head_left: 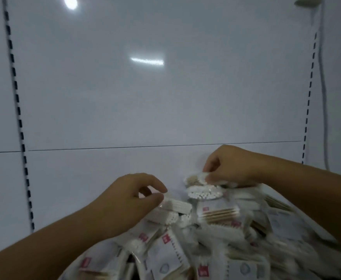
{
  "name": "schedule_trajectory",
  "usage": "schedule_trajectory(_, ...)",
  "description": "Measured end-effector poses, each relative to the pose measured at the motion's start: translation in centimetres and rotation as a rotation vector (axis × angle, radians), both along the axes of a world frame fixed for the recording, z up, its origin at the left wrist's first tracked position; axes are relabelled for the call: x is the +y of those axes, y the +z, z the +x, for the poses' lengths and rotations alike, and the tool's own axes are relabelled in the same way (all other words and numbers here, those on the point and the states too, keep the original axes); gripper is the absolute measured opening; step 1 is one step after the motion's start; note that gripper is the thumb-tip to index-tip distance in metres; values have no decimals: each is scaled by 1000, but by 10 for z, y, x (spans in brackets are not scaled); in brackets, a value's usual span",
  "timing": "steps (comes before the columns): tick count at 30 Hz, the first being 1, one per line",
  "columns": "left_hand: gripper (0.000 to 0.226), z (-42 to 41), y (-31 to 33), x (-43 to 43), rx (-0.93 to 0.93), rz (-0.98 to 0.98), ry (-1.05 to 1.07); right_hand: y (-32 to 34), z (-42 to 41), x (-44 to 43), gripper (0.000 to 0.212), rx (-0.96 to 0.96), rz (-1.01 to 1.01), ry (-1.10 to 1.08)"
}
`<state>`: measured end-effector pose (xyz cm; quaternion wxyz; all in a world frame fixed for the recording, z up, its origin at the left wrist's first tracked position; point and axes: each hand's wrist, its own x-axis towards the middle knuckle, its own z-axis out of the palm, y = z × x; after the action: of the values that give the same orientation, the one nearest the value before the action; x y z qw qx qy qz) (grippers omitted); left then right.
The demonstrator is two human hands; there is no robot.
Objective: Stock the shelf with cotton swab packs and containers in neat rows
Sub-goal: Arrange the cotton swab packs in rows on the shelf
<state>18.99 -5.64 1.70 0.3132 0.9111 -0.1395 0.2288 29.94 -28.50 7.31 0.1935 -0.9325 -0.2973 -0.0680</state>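
white glossy back panel (145,98) of the shelf unit fills most of the view. a thin horizontal seam (165,146) crosses it a little above the hands. a bright strip reflection (147,61) sits mid-panel and a round reflection (70,3) at the top left; room light dim, greyish. where panel ends and shelf deck begins cannot be told.

left slotted upright (17,98), a column of black slots, runs down the left side; right slotted upright (309,98) matches it on the right. a grey cable (323,77) hangs just outside the right upright.

loose pile of clear-wrapped cotton swab packs (206,249), white labels with small red squares, heaped at lower centre and lower right, lying at mixed angles, blurred toward the right edge.

both forearms bare, entering from the lower corners. left hand (129,201) at the pile's upper left edge, thumb and fingertips pinching the end of a white-tipped swab pack (175,207). right hand (232,166) higher and well apart from the left, fingers curled down, pinching a pack of wooden-stick swabs (196,177) at the top of the pile, close to the panel.

just below that pack, a round bundle of white swab tips (204,194) faces the camera.
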Motion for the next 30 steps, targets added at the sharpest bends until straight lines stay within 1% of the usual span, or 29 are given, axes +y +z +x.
schedule_trajectory(2,14,-3,2,-8,63,-435,-45,6,2,-11,10,-73,57,138)
schedule_trajectory(3,9,-3,2,-11,100,-608,-58,7,0,-15,15,-156,90,218)
schedule_trajectory(4,15,-3,3,-13,152,-751,-73,7,-2,-19,21,-277,114,312)
schedule_trajectory(5,30,-2,3,-14,228,-858,-110,6,-6,-21,24,-413,116,422)
schedule_trajectory(6,42,-1,4,-16,321,-931,-166,5,-10,-22,24,-544,100,529)
schedule_trajectory(7,49,2,5,-17,409,-952,-232,4,-13,-21,24,-663,78,613)
schedule_trajectory(8,50,4,8,-20,474,-946,-284,3,-15,-19,24,-762,52,676)
schedule_trajectory(10,47,10,9,-20,468,-913,-302,1,-15,-12,23,-913,9,758)
schedule_trajectory(11,45,12,10,-19,427,-912,-277,0,-14,-9,23,-941,0,761)
schedule_trajectory(12,43,13,10,-18,390,-927,-244,0,-10,-7,25,-913,12,721)
schedule_trajectory(13,41,14,10,-15,353,-948,-212,-1,-6,-6,29,-836,47,641)
schedule_trajectory(14,40,14,11,-13,320,-970,-181,-1,-2,-7,33,-721,81,539)
schedule_trajectory(15,40,13,10,-10,292,-982,-157,-1,4,-8,37,-582,62,425)
schedule_trajectory(17,42,9,8,-4,274,-988,-120,-1,16,-10,43,-296,-120,237)
schedule_trajectory(19,38,5,4,0,281,-972,-89,-3,21,-8,44,-141,-299,213)
schedule_trajectory(20,34,4,3,1,282,-965,-83,-5,21,-7,40,-105,-330,235)
schedule_trajectory(22,29,0,0,3,271,-976,-89,-6,20,-5,29,-75,-302,276)
schedule_trajectory(25,28,-2,-2,5,231,-1009,-78,-1,17,-5,16,-145,-203,313)
schedule_trajectory(26,27,-2,-3,4,223,-1034,-67,2,15,-6,14,-181,-124,325)
schedule_trajectory(28,29,0,-2,-1,229,-1136,-74,5,5,-4,13,-293,117,395)
schedule_trajectory(29,32,2,-1,-6,243,-1202,-102,5,-3,-1,14,-382,235,466)
schedule_trajectory(30,35,3,2,-13,268,-1267,-154,6,-10,2,17,-496,300,549)
